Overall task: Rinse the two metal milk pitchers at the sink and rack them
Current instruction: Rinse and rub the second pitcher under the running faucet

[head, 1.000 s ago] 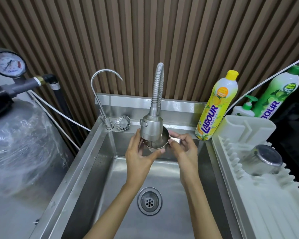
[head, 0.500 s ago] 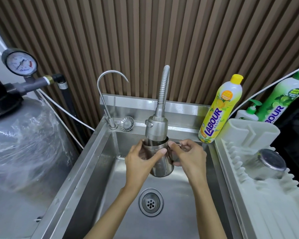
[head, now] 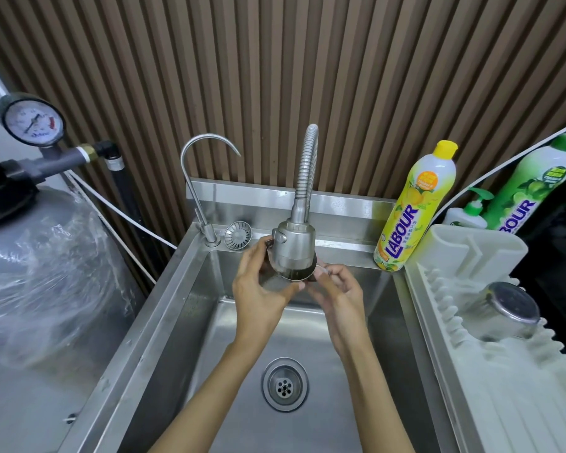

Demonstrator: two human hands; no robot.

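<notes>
Milk pitcher (head: 283, 278) sits right under the spray faucet head (head: 294, 248), left hand (head: 258, 297) wrapped around its body, right hand (head: 339, 294) pinching its handle side.

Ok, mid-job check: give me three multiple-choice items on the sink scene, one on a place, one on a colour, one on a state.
1. Where is the pitcher that the hands hold?
A. on the drying rack
B. right under the spray head of the flexible faucet
C. over the drain

2. What colour is the cap of the lemon dish soap bottle?
A. yellow
B. red
C. blue

3. How does the pitcher on the rack lie?
A. upright, mouth up
B. flat on its side in the sink
C. upturned, base showing

Key: 1 B, the left hand and right hand hold the held pitcher under the spray head. 2 A, the lemon dish soap bottle has a yellow cap. 3 C, the racked pitcher shows its round base on the drying rack.
</notes>
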